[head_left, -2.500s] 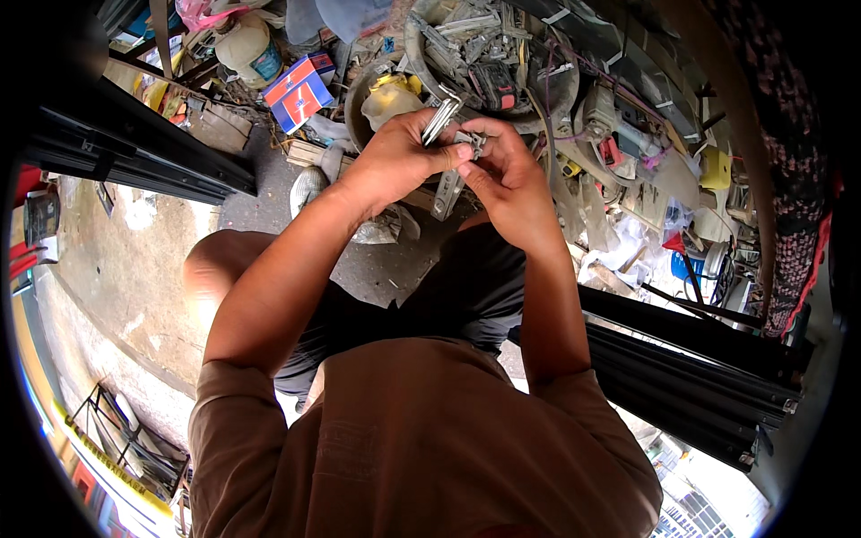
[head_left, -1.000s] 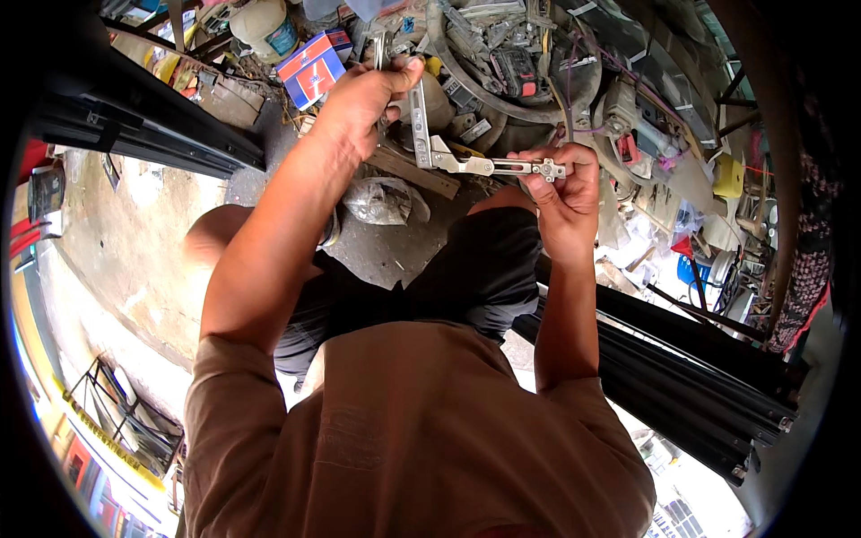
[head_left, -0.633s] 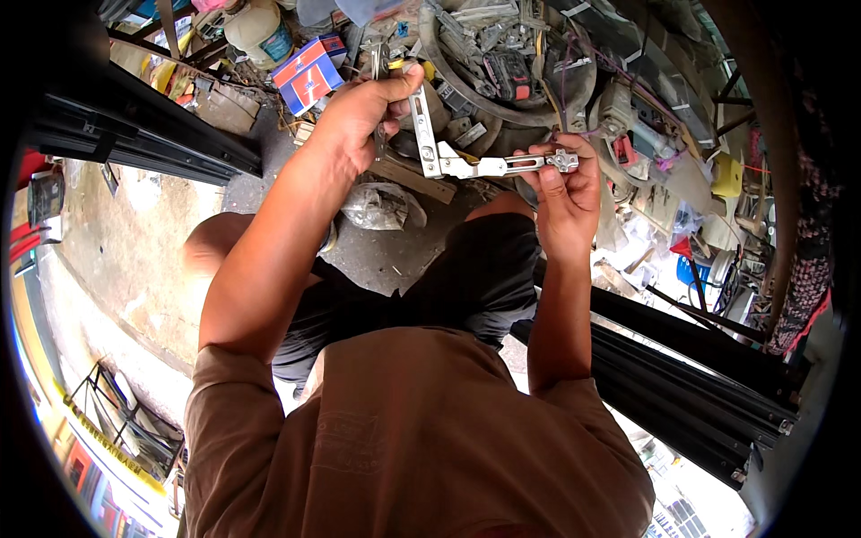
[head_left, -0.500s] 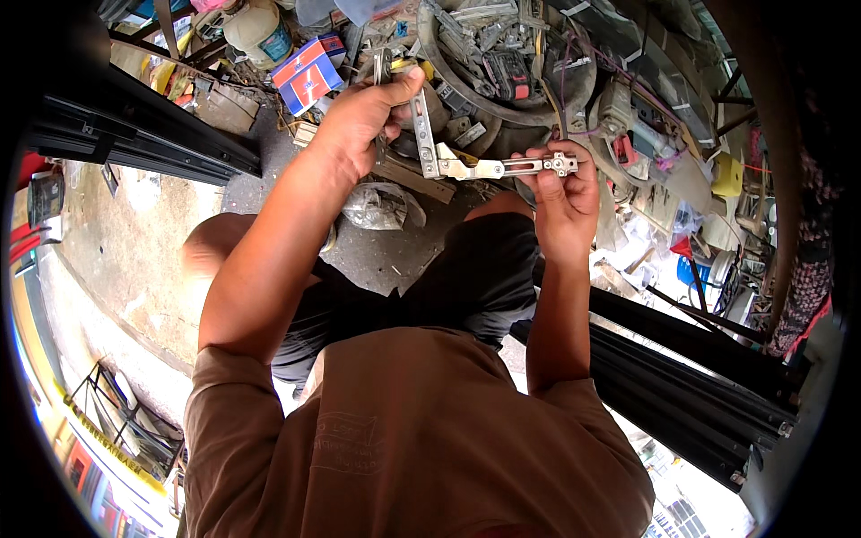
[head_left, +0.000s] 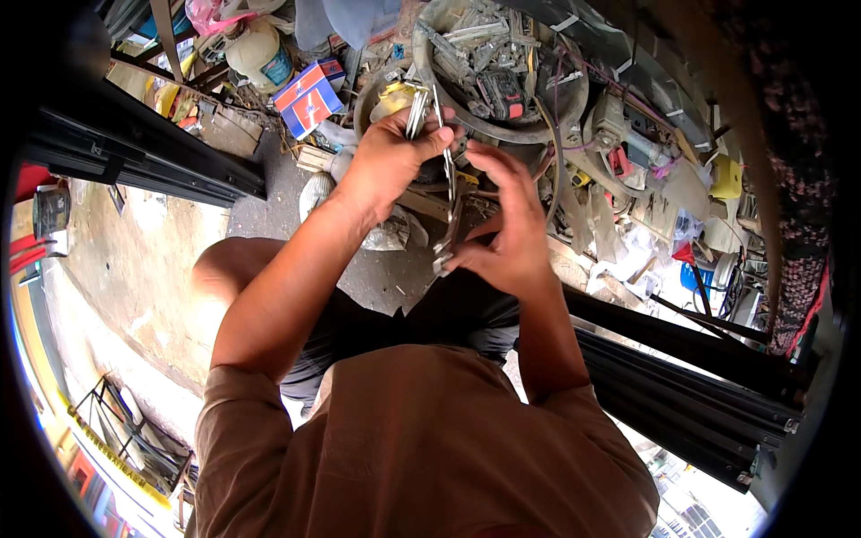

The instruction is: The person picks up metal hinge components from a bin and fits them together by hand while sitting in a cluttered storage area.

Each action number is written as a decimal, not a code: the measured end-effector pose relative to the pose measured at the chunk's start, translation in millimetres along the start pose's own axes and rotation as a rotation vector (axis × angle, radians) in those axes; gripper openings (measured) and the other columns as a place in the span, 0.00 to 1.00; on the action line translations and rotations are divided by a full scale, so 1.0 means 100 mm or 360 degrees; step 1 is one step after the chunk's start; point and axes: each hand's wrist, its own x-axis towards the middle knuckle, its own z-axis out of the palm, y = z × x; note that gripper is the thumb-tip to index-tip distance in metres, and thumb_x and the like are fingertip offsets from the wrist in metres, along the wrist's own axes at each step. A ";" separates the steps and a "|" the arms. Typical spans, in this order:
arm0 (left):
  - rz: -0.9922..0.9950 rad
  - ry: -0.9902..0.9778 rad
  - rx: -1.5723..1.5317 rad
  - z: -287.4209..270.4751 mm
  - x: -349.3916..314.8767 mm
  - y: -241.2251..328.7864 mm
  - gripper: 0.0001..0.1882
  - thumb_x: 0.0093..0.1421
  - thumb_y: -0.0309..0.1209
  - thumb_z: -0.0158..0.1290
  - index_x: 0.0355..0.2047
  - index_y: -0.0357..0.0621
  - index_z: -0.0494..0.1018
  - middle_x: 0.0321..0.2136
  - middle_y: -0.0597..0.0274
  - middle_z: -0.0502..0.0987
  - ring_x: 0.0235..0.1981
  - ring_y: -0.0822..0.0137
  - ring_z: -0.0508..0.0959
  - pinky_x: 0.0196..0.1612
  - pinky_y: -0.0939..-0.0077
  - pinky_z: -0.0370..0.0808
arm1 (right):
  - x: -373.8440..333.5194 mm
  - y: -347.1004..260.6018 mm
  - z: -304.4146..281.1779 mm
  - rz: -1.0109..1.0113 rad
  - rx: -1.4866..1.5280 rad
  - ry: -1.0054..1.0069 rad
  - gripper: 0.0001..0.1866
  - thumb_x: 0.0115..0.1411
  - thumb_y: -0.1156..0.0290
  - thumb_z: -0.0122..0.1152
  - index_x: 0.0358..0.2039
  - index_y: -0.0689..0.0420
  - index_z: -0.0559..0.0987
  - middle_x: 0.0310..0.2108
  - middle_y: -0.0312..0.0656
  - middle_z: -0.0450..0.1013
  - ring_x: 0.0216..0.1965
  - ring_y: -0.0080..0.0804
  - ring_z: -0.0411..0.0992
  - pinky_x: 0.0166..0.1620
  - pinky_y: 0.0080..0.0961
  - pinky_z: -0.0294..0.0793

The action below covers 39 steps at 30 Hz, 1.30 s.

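In front of me my left hand (head_left: 387, 161) is closed, pinching a metal linkage hinge (head_left: 450, 184) near its top between thumb and fingers. The hinge hangs down almost edge-on, its lower end above my lap. Another bundle of silvery metal strips (head_left: 417, 112) sticks up from the same hand; whether it joins the hinge is hidden. My right hand (head_left: 511, 220) is on the hinge's right side with fingers spread and curved. Its thumb tip lies at the hinge's lower end and seems to touch it, while the fingers stand apart from the metal.
A round tub (head_left: 430, 54) of metal scraps holds a black and red battery pack (head_left: 500, 94). Left of it lie a red, white and blue box (head_left: 308, 97) and a clear plastic bag (head_left: 392, 233). Black metal profiles (head_left: 179, 148) flank me on the left, with more black profiles (head_left: 664, 390) at right.
The hinge has swung from a bent, sideways position to hanging nearly straight down. My right hand has moved left and lower, its fingers opening from their pinch. The left hand has shifted slightly right and down.
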 end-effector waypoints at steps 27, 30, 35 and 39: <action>-0.0157 -0.0050 -0.0372 -0.03 -0.08 0.07 0.13 0.70 0.38 0.59 0.50 0.47 0.78 0.46 0.65 0.86 0.39 0.80 0.79 0.31 0.82 0.63 | -0.09 0.10 0.49 0.0148 -0.0226 0.0385 0.30 0.60 0.74 0.71 0.64 0.58 0.74 0.54 0.52 0.75 0.52 0.51 0.77 0.55 0.39 0.77; -0.0156 -0.0064 -0.0360 -0.09 -0.04 0.08 0.12 0.72 0.39 0.57 0.50 0.48 0.78 0.45 0.66 0.86 0.38 0.80 0.80 0.31 0.83 0.62 | -0.08 0.10 0.42 0.0209 -0.0135 0.0375 0.27 0.61 0.76 0.69 0.62 0.58 0.75 0.48 0.51 0.77 0.48 0.47 0.78 0.51 0.36 0.77; -0.0229 0.0051 -0.0290 -0.14 -0.02 0.12 0.12 0.72 0.38 0.57 0.51 0.46 0.77 0.43 0.64 0.86 0.39 0.77 0.85 0.23 0.86 0.59 | -0.21 0.28 0.40 0.0412 0.0446 0.0497 0.23 0.67 0.75 0.66 0.61 0.60 0.74 0.43 0.40 0.77 0.42 0.27 0.75 0.47 0.24 0.75; -0.0265 0.0084 -0.0178 -0.08 -0.09 0.10 0.13 0.69 0.37 0.61 0.48 0.46 0.76 0.43 0.63 0.86 0.42 0.71 0.87 0.26 0.83 0.61 | -0.18 0.19 0.32 0.0574 0.1016 0.0604 0.19 0.72 0.75 0.61 0.61 0.63 0.73 0.42 0.34 0.75 0.41 0.17 0.72 0.46 0.17 0.75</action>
